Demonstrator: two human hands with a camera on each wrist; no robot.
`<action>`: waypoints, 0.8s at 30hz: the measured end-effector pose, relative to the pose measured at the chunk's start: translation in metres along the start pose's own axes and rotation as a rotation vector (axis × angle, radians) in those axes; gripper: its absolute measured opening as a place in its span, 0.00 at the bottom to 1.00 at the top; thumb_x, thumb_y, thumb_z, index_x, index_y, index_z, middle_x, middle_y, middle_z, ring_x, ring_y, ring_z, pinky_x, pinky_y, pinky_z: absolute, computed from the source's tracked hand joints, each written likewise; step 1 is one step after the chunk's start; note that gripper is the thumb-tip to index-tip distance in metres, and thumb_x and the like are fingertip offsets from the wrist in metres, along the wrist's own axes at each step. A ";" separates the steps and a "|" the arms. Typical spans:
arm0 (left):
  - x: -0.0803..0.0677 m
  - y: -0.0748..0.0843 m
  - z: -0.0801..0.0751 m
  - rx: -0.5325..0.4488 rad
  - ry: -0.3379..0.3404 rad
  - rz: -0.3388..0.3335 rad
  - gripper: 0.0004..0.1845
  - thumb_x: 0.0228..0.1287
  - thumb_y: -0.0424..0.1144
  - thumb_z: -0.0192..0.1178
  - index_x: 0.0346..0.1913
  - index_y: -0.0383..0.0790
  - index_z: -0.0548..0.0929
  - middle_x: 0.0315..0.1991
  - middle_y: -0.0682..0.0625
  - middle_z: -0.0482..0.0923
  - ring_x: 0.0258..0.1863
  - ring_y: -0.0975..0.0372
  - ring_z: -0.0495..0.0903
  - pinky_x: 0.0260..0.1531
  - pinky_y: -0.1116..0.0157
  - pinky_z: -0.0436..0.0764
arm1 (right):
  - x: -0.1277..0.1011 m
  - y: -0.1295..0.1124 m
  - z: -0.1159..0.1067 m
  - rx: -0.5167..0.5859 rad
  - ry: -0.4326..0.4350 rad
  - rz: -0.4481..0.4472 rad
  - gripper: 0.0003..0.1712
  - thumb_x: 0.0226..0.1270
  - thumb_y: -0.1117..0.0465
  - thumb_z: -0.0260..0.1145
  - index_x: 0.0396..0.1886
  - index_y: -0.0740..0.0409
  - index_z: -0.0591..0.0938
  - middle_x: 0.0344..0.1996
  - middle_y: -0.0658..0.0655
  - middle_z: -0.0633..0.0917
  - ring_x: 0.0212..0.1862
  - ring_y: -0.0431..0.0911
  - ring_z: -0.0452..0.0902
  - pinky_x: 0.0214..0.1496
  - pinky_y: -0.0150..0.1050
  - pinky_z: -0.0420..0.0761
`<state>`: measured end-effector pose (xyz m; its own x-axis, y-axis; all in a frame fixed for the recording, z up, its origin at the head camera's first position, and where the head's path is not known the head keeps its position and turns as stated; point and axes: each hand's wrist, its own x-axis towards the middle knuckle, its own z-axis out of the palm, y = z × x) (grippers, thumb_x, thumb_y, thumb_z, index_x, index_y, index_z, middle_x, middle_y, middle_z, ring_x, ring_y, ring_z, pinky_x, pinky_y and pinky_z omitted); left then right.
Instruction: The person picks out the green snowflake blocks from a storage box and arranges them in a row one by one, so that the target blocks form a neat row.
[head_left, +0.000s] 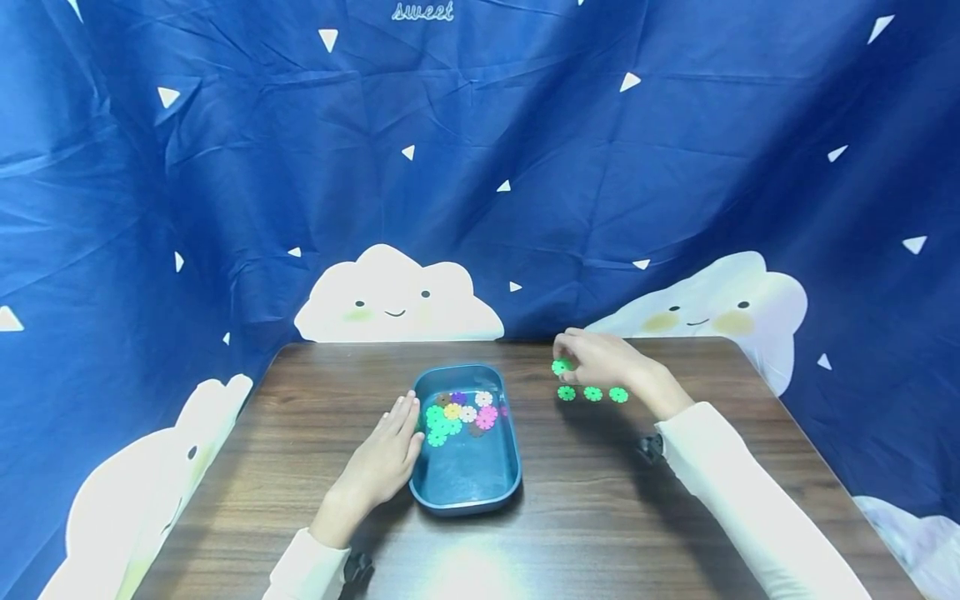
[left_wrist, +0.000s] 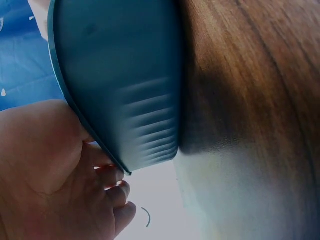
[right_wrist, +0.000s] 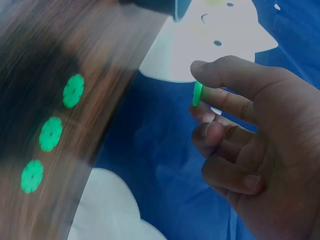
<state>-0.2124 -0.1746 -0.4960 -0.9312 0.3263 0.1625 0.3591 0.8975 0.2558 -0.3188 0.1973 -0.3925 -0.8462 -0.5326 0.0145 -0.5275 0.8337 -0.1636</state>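
While the left hand rests flat against the tray, the right hand pinches a green disc just above three laid discs; it likely needs careful placing beside them.

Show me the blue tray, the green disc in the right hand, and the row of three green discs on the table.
blue tray [head_left: 465, 487]: head view, bare floor near its front rim.
green disc [right_wrist: 197, 94]: right wrist view, its edge between thumb and finger.
row of three green discs [head_left: 592, 393]: head view, the middle disc.

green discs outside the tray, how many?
4: three green discs in a row on the table, one pinched in the right hand at. More may hide under the hand.
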 end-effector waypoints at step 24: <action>-0.001 0.000 -0.001 -0.005 0.012 0.014 0.30 0.77 0.44 0.44 0.75 0.32 0.57 0.78 0.40 0.52 0.77 0.48 0.54 0.74 0.48 0.60 | -0.043 0.070 0.006 0.016 0.052 0.088 0.15 0.54 0.54 0.74 0.40 0.50 0.81 0.36 0.50 0.82 0.40 0.45 0.78 0.43 0.49 0.81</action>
<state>-0.2120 -0.1756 -0.4948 -0.9252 0.3351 0.1779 0.3725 0.8914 0.2581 -0.3188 0.2779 -0.4108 -0.8923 -0.4486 0.0504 -0.4499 0.8743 -0.1822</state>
